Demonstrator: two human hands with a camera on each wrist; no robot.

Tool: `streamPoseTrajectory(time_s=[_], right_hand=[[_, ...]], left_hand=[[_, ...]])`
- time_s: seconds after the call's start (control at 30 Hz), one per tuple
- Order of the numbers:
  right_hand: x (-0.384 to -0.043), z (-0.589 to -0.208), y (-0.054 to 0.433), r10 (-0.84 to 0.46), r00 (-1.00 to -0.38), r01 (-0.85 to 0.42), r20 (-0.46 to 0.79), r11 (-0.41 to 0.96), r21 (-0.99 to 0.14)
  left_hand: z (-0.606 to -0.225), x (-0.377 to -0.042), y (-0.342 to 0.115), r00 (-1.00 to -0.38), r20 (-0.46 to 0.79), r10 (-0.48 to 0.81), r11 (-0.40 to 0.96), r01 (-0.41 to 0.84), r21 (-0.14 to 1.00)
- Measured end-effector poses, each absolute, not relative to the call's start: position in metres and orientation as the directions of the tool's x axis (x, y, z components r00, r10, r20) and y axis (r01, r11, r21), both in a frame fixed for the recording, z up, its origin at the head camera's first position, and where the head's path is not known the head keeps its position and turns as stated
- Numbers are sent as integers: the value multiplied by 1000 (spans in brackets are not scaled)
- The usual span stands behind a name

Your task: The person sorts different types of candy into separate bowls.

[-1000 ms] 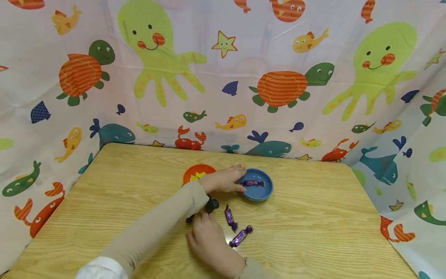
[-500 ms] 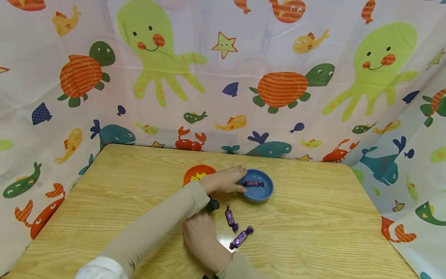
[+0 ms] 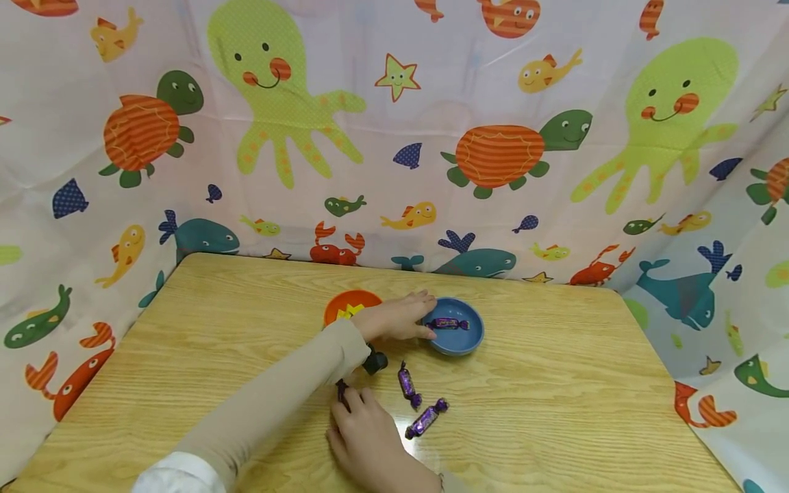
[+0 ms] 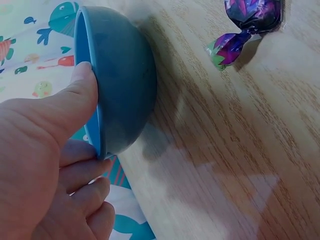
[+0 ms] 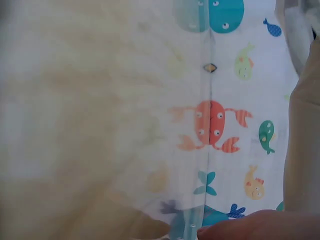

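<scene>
In the head view my left hand (image 3: 401,318) holds the near-left rim of a blue bowl (image 3: 473,342). The left wrist view shows the thumb over the rim of that bowl (image 4: 127,85) and fingers below. One purple wrapped candy (image 3: 448,324) lies inside. My right hand (image 3: 372,438) is low by the table under the left forearm, its fingertips pinching the dark twisted end of another wrapped candy (image 3: 342,390), mostly hidden. Two more purple candies, an upper candy (image 3: 408,385) and a lower candy (image 3: 427,419), lie to its right. Only a finger (image 5: 250,227) shows in the right wrist view.
An orange bowl (image 3: 335,305) with yellow pieces (image 3: 350,311) stands left of the blue bowl, partly behind the left arm. A black object (image 3: 374,361) shows below the left wrist. A sea-animal curtain (image 3: 394,137) surrounds the wooden table (image 3: 555,383).
My right hand went further in under the left forearm, then drew back toward the near edge with a dark wrapper end at its fingertips. The left hand and bowl have stayed put.
</scene>
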State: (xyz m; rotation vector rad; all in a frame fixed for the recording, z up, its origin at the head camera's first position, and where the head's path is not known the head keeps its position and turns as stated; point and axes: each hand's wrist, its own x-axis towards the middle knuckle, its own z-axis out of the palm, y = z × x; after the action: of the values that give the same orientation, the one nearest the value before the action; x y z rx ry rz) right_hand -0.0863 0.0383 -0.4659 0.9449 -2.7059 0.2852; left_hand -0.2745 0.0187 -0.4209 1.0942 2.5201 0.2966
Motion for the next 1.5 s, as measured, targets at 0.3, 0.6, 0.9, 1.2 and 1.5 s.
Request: streamPoseTrajectory(time_s=[0.3,0.6,0.9,1.2,1.5], right_hand=[[-75,-465,59,-644,-710,-701,285,683,-203],[-70,-465,75,-663,-697,-716,272,659,-230],[-75,-453,86,-676,-732,-653,87,659,-372],[-80,-433,100,-714,-700,-621,-4,611,-491],[-82,-390,124,-729,-684,-577,-13,552,-601]], left_hand=[[-421,-275,16,-622,-246,743,666,651,365],[-424,-276,16,-616,-234,753,650,639,410],[-421,-271,16,-622,-237,746,637,564,525],[-426,-264,19,-653,-199,731,622,517,589],[-441,-256,19,-724,-145,675,574,390,720]])
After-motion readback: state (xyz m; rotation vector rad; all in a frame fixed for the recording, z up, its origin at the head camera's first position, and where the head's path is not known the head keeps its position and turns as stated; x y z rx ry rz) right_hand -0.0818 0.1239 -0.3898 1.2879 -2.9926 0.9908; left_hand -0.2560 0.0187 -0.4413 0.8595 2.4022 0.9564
